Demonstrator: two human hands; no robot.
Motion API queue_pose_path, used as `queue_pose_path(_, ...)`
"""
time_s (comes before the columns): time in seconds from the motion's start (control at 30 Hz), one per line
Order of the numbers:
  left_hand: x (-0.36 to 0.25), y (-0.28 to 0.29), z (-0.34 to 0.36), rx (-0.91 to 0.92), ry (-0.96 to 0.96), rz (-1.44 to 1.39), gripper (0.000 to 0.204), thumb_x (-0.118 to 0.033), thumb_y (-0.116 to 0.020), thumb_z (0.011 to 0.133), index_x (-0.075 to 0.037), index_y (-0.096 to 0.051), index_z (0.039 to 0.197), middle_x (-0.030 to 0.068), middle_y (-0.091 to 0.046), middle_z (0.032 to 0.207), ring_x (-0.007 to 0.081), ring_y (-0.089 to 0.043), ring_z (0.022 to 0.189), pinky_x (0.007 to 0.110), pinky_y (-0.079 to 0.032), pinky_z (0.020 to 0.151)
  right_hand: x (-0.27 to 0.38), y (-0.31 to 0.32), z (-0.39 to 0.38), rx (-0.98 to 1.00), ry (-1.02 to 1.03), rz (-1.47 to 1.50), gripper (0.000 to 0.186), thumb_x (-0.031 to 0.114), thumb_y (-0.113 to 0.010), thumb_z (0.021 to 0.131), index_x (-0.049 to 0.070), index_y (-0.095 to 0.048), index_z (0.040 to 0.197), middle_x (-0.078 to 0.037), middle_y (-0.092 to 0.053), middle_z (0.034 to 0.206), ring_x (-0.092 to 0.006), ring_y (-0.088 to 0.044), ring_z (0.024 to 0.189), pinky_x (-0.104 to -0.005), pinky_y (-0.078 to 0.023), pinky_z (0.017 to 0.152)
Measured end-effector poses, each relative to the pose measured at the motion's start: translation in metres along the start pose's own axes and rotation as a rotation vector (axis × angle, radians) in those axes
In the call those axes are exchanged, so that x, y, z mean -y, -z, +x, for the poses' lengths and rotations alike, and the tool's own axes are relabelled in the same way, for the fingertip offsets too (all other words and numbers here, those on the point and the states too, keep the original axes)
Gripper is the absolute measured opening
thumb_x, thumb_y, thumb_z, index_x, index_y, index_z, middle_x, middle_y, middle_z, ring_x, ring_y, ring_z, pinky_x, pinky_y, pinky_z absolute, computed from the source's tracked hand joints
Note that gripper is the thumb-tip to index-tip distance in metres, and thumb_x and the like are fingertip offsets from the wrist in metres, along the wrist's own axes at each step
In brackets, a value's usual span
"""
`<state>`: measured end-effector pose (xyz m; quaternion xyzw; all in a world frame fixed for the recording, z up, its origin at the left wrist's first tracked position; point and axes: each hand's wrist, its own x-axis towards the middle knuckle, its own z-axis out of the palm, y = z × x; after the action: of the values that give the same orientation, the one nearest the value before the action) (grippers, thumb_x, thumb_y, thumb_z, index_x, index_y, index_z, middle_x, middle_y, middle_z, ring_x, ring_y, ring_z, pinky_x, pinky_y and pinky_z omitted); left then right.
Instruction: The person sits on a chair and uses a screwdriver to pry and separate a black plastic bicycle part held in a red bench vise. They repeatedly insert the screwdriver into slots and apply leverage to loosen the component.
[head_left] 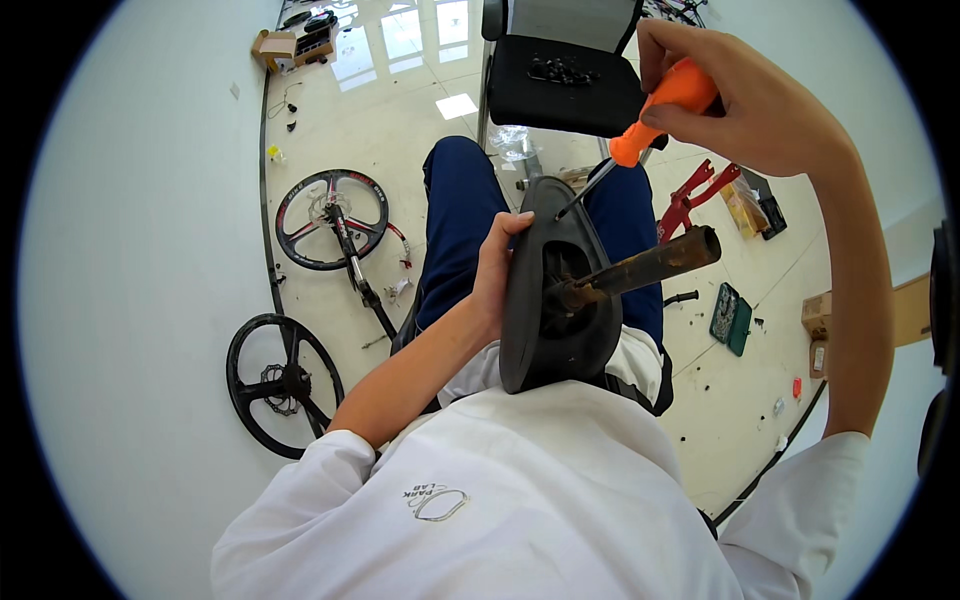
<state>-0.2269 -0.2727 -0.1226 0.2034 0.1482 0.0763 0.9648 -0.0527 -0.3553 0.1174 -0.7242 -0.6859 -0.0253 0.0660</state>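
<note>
A black bicycle saddle [527, 320] rests upside down against my lap, its underside facing up. From its middle a rusty, dark seat post [660, 262] sticks out to the right. My left hand [494, 262] is closed around the saddle's left edge, thumb on the rim. Raised at the upper right, my right hand [745, 105] is wrapped round the orange handle of a screwdriver [672, 108]. The screwdriver's shaft slants down to the left, and its tip meets the underside near the saddle's narrow far end.
A black chair [560, 85] bearing small dark parts stands ahead. On the left floor lie a spoked wheel with a fork [335, 220] and a black wheel [285, 385]. Rightward are a red frame part [685, 205], a green tool case [731, 320] and cardboard boxes [817, 315].
</note>
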Motion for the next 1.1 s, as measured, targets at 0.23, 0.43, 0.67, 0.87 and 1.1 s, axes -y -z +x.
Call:
queue_pose_path(0.23, -0.002, -0.006, -0.004, 0.017, 0.009, 0.007, 0.058, -0.054, -0.052, 0.085, -0.007, -0.067, 0.115, 0.0103, -0.072, 0.105, 0.023, -0.07, 0.09, 0.037, -0.055, 0.085, 0.0, 0.02, 0.01, 0.158, 0.158, 0.32, 0.036, 0.04, -0.07, 0.089, 0.006, -0.065, 0.099, -0.009, -0.066, 0.091, -0.0182, -0.06, 0.085, -0.0322, -0.049, 0.077)
queue_pose_path(0.43, -0.001, -0.006, 0.001, 0.019, 0.008, -0.01, 0.059, -0.054, -0.052, 0.085, -0.006, -0.066, 0.116, 0.0109, -0.071, 0.107, 0.0235, -0.069, 0.091, 0.037, -0.055, 0.086, 0.044, 0.001, 0.005, -0.131, -0.162, 0.217, 0.039, 0.039, -0.049, 0.105, 0.002, -0.061, 0.098, -0.011, -0.063, 0.08, -0.0208, -0.058, 0.075, -0.033, -0.046, 0.068)
queue_pose_path(0.67, -0.004, 0.006, 0.001, 0.082, 0.022, -0.071, 0.058, -0.051, -0.053, 0.087, -0.006, -0.064, 0.122, 0.0128, -0.07, 0.113, 0.0261, -0.068, 0.101, 0.041, -0.052, 0.095, 0.056, 0.044, 0.02, 0.371, -0.416, -0.14, 0.031, 0.034, -0.056, 0.102, 0.003, -0.059, 0.097, -0.015, -0.063, 0.087, -0.0237, -0.059, 0.081, -0.0359, -0.046, 0.072)
queue_pose_path(0.87, -0.004, -0.007, -0.005, 0.011, 0.005, -0.032, 0.057, -0.053, -0.052, 0.086, -0.006, -0.067, 0.115, 0.0106, -0.071, 0.107, 0.0231, -0.069, 0.09, 0.036, -0.055, 0.086, 0.044, 0.014, 0.007, -0.045, -0.16, 0.724, 0.023, 0.027, -0.066, 0.097, 0.004, -0.059, 0.098, -0.01, -0.063, 0.084, -0.0219, -0.059, 0.079, -0.0327, -0.048, 0.075)
queue_pose_path(1.1, -0.002, -0.005, 0.002, 0.048, 0.022, -0.038, 0.055, -0.052, -0.052, 0.086, -0.006, -0.068, 0.112, 0.0098, -0.073, 0.102, 0.0229, -0.07, 0.089, 0.036, -0.055, 0.085, 0.029, -0.009, 0.019, -0.207, -0.355, 0.954, 0.024, 0.025, -0.05, 0.101, 0.003, -0.059, 0.104, -0.01, -0.064, 0.085, -0.02, -0.06, 0.074, -0.0325, -0.049, 0.072)
